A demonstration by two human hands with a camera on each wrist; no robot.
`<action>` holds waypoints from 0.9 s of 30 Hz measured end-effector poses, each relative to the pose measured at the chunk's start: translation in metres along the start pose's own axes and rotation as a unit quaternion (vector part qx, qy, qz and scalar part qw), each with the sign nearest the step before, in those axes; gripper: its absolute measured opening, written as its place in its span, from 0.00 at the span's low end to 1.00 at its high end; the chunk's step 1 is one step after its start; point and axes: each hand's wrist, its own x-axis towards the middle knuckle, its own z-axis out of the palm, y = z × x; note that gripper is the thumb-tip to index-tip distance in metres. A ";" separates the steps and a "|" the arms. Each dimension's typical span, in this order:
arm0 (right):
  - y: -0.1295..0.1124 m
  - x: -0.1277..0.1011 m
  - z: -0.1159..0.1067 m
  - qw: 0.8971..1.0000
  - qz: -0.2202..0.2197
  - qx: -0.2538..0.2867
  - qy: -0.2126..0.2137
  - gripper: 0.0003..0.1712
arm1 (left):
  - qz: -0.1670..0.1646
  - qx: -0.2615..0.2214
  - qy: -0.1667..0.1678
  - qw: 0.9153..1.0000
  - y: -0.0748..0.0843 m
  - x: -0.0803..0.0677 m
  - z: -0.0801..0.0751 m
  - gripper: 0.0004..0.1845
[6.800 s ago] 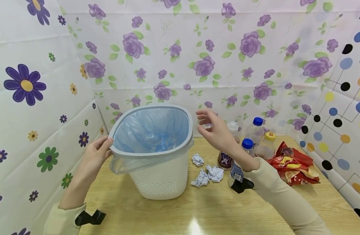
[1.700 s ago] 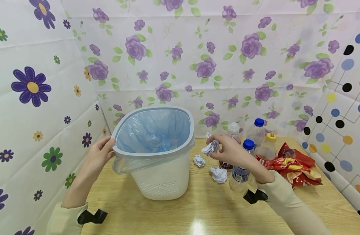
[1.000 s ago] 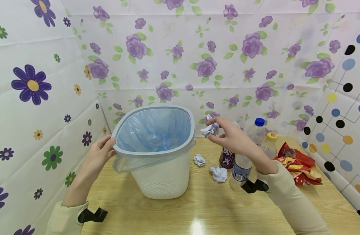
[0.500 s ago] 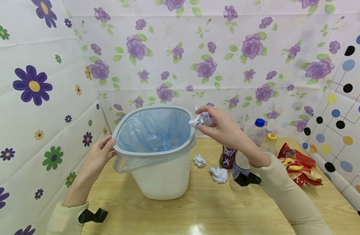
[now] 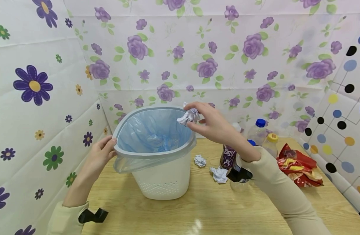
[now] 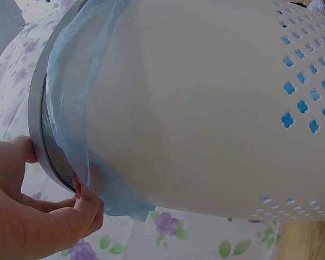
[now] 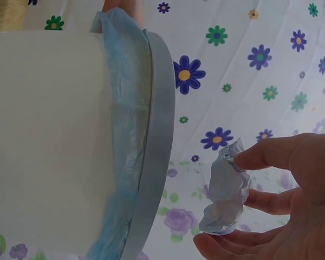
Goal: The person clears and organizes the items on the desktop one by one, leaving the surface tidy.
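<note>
Status: clearing of litter into the bin is under way, not complete. The right hand (image 5: 213, 125) pinches one crumpled paper ball (image 5: 188, 117) between thumb and fingertips, held over the far right edge of the waste bin (image 5: 163, 178); the ball is not yet released. The left hand (image 5: 99, 153) grips the bin's grey rim (image 5: 139, 152) on the left side, fingers curled over it and the blue liner (image 5: 150, 132).

Contents of the bin cannot be judged reliably; the liner's folds obscure the bottom.

Outstanding on the surface (image 5: 197, 212), right of the bin: two paper balls (image 5: 219, 174), several plastic bottles (image 5: 257, 130) and a red snack wrapper (image 5: 299, 164). On this evidence, most of the work remains.
</note>
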 end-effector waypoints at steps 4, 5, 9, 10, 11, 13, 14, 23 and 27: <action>0.000 0.003 0.001 1.000 -0.002 0.002 -0.003 0.24 | -0.002 0.002 0.001 1.000 0.000 0.000 0.000 0.33; 0.000 0.004 0.001 1.000 -0.002 0.004 -0.004 0.24 | -0.003 0.002 0.002 1.000 0.000 0.000 0.000 0.33; -0.002 0.006 0.003 1.000 -0.004 0.007 -0.011 0.24 | -0.007 0.003 0.002 1.000 0.000 0.000 0.000 0.33; -0.002 0.007 0.004 1.000 -0.006 0.008 -0.012 0.24 | -0.007 0.003 0.002 1.000 0.000 0.000 0.000 0.33; -0.002 0.007 0.005 1.000 -0.009 0.009 -0.012 0.25 | -0.007 0.004 0.003 1.000 0.000 0.000 0.000 0.33; -0.003 0.008 0.007 1.000 -0.019 0.012 -0.011 0.26 | -0.007 0.004 0.003 1.000 0.000 0.000 0.001 0.33; -0.003 0.009 0.008 1.000 -0.023 0.014 -0.012 0.27 | -0.007 0.004 0.003 1.000 0.000 0.000 0.001 0.33; 0.006 0.009 0.015 0.999 -0.018 0.029 -0.023 0.35 | -0.001 -0.002 0.002 1.000 -0.001 0.000 0.001 0.33; 0.014 0.004 0.014 1.000 -0.008 0.027 -0.001 0.32 | 0.003 -0.013 0.000 1.000 -0.002 0.000 0.000 0.33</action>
